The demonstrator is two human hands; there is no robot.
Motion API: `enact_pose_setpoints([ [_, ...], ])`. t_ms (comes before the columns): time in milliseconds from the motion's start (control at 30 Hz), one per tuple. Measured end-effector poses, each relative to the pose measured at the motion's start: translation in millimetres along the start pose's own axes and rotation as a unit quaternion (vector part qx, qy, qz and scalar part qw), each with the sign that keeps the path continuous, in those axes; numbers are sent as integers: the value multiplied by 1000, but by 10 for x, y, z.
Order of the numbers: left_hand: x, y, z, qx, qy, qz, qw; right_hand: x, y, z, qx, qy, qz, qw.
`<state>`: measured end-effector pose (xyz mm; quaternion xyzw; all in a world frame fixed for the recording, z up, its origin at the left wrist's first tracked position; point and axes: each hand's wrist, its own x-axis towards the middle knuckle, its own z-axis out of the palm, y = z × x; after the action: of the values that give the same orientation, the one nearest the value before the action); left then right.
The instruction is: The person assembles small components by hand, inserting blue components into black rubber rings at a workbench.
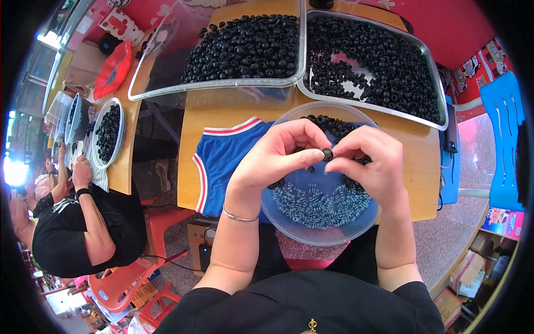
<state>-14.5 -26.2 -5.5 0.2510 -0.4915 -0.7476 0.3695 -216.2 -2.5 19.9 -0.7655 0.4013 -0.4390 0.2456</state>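
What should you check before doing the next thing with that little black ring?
1. Black ring pinched between fingertips of both hands: ok.
2. Left hand and right hand over the clear round bowl, so a drop should land inside: ok.
3. Bowl resting fully on the table: not ok, it overhangs the near edge.
4. More black rings in the metal tray: ok.
5. Ring's hole clear: cannot tell.

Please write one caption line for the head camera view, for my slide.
Left hand and right hand pinch a small black ring above a clear round bowl.
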Motion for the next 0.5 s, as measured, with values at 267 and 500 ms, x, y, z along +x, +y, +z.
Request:
enact_pose_setpoints([
  [267,22,-39,-89,-187,5,44,981,-100,86,139,-183,-193,-43,963],
  [500,11,-55,-116,-200,34,44,978,-133,89,171,-259,-210,-2,943],
])
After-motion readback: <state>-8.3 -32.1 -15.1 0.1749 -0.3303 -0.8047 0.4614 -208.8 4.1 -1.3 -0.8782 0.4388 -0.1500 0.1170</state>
